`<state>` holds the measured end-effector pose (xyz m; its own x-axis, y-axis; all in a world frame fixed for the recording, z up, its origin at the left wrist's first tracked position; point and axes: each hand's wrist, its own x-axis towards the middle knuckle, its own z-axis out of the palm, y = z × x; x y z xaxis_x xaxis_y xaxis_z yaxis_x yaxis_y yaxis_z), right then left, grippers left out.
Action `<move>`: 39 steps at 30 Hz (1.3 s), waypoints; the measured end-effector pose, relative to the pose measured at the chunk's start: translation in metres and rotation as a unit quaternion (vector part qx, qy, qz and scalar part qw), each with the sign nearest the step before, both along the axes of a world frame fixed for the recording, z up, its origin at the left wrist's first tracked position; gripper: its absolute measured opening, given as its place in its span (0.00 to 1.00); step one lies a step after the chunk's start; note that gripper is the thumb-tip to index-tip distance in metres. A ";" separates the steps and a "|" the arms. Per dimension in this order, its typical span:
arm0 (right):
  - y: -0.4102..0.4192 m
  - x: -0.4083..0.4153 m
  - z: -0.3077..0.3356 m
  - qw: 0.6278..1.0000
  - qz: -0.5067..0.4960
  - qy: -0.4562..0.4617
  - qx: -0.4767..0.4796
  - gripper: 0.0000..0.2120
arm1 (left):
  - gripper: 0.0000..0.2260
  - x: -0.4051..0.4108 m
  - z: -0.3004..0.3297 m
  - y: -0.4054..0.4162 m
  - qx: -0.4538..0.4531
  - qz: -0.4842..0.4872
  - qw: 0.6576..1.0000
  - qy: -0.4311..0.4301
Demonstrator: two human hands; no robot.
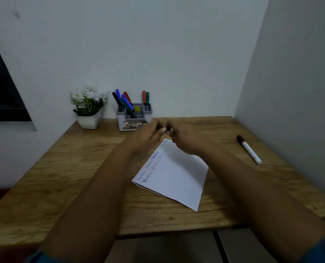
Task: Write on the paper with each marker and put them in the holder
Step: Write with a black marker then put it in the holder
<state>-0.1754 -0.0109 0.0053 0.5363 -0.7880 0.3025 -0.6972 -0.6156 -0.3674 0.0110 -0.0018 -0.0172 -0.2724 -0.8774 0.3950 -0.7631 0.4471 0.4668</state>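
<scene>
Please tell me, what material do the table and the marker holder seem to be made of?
The table looks like wood or wood-pattern laminate: brown grain lines and a matte surface. The marker holder seems to be plastic: smooth grey-and-white moulded walls with compartments.

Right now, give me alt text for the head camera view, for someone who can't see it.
Both hands, left hand and right hand, hold a dark marker together above a written-on paper on a wooden table. Behind them stands a marker-filled holder; a white marker lies at right.
</scene>
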 end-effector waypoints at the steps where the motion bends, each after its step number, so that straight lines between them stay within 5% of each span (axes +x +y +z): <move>1: -0.004 0.006 0.000 1.000 0.012 0.018 -0.009 0.08 | 0.12 0.002 -0.002 0.000 0.037 0.009 0.999 -0.012; 7: -0.023 0.015 0.010 0.996 0.062 0.038 0.042 0.15 | 0.17 0.017 0.001 0.000 0.078 0.024 0.986 0.144; 10: -0.032 0.007 0.014 0.985 0.061 0.074 0.142 0.19 | 0.16 0.015 -0.003 -0.001 0.103 0.051 0.973 0.201; 14: -0.048 -0.031 0.022 0.947 0.075 -0.081 0.302 0.21 | 0.08 0.028 0.001 -0.010 0.097 0.134 0.933 0.321; 16: -0.056 -0.044 0.020 0.901 0.112 -0.212 0.361 0.13 | 0.06 0.030 0.002 -0.010 0.147 0.109 0.867 0.464; 17: -0.059 -0.046 0.017 0.867 0.132 -0.273 0.396 0.12 | 0.05 0.029 0.002 -0.009 0.159 0.104 0.862 0.469; 21: -0.068 -0.042 -0.013 0.713 0.168 -0.417 0.538 0.15 | 0.04 0.022 -0.010 -0.015 0.152 0.124 0.950 0.242; 22: -0.069 -0.039 -0.023 0.716 0.156 -0.420 0.536 0.13 | 0.04 0.020 -0.012 -0.016 0.166 0.115 0.959 0.200; 25: -0.070 -0.025 -0.042 0.806 0.101 -0.373 0.448 0.07 | 0.05 0.016 -0.018 -0.017 0.193 0.048 0.976 0.084; 29: -0.067 -0.014 -0.048 0.857 0.094 -0.330 0.385 0.15 | 0.16 0.015 -0.019 -0.018 0.202 -0.036 0.977 -0.059; 33: -0.063 -0.015 -0.055 0.910 0.110 -0.271 0.294 0.04 | 0.22 0.017 -0.023 -0.023 0.212 -0.016 0.974 -0.077; 39: -0.059 -0.010 -0.053 0.951 0.114 -0.212 0.195 0.08 | 0.27 0.020 -0.025 -0.026 0.224 0.000 0.971 -0.078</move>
